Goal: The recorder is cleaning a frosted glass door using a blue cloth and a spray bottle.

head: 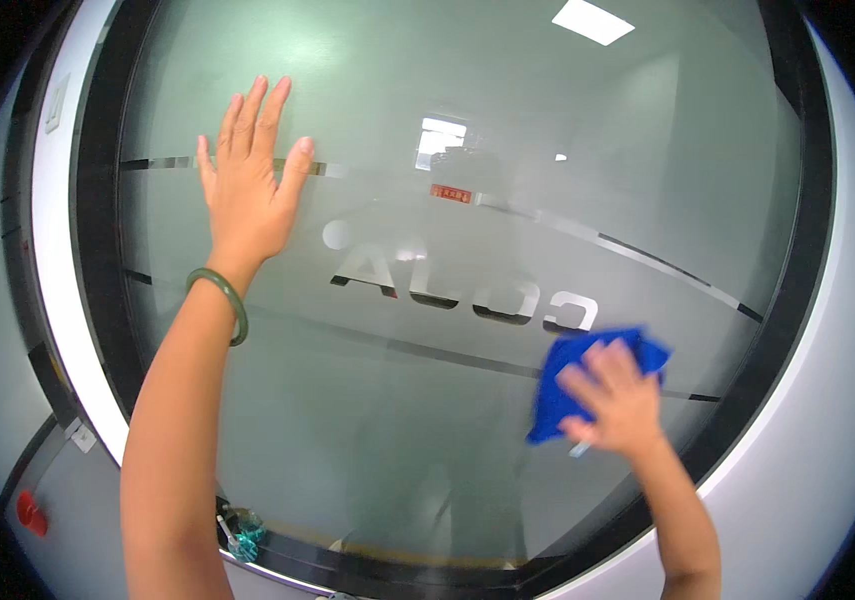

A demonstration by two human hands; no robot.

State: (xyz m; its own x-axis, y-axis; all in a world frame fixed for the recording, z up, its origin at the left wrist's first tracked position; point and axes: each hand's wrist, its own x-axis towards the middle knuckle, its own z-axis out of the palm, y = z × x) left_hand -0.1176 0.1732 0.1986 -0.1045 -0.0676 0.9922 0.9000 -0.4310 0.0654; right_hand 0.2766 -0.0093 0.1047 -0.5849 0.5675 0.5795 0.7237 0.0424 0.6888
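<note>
Before me is a frosted glass pane [412, 420] crossed by narrow bands and a row of letter shapes. My left hand [251, 176] is raised in front of its upper left part, palm toward the glass and fingers apart. It holds nothing; a green bangle [219, 304] circles that wrist. Lower on the right, my right hand [611, 397], slightly blurred, holds a blue cloth [558, 382] spread against the pane, just under the last letter. A small pale tab, perhaps the cloth's label, shows below the thumb.
A black frame [814, 187] borders the glass, with white wall [787, 480] beyond it. At the lower left frame edge sits a teal object [244, 547] with a white stick. A red container [31, 514] is farther left. A small red sticker [450, 193] bears writing.
</note>
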